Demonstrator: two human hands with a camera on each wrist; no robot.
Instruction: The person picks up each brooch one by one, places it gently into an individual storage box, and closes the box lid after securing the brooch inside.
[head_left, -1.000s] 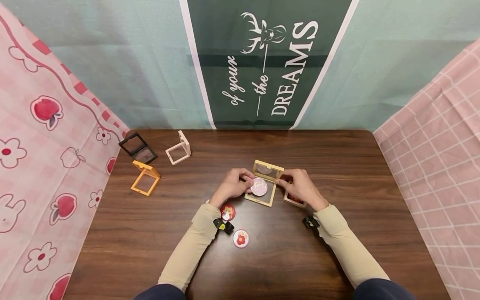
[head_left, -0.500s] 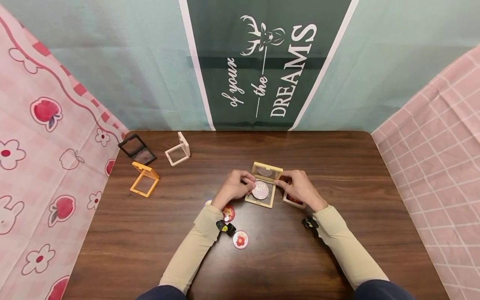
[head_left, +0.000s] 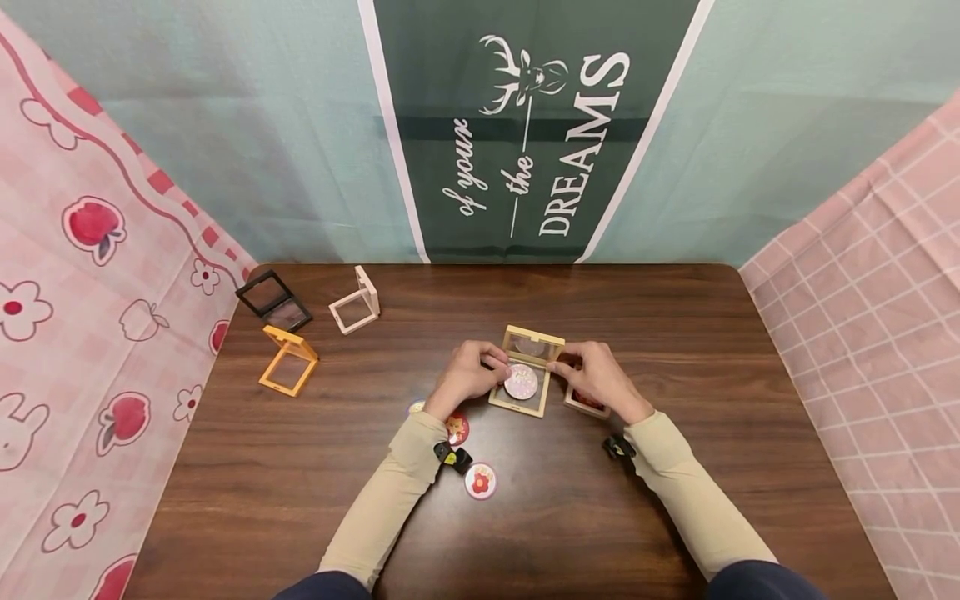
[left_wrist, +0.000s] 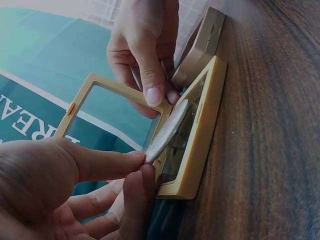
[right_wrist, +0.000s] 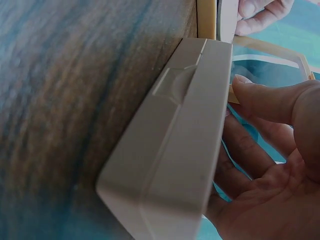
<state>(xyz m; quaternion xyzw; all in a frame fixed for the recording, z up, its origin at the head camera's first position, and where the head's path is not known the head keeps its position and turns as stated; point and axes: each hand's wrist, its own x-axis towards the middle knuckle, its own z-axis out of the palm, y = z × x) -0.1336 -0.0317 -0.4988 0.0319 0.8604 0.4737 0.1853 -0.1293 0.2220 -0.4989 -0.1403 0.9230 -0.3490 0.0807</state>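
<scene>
A dark wooden surface carries several small display frames. At its far left corner lies a black frame, opened flat. Just beside it, nearer the middle, a white frame stands propped open, and in front of the black one an orange frame stands open as well. Closer to the near edge lies a round badge with a red flower. A green banner reading "DREAMS" hangs behind, with pink patterned cloths at both sides.
</scene>
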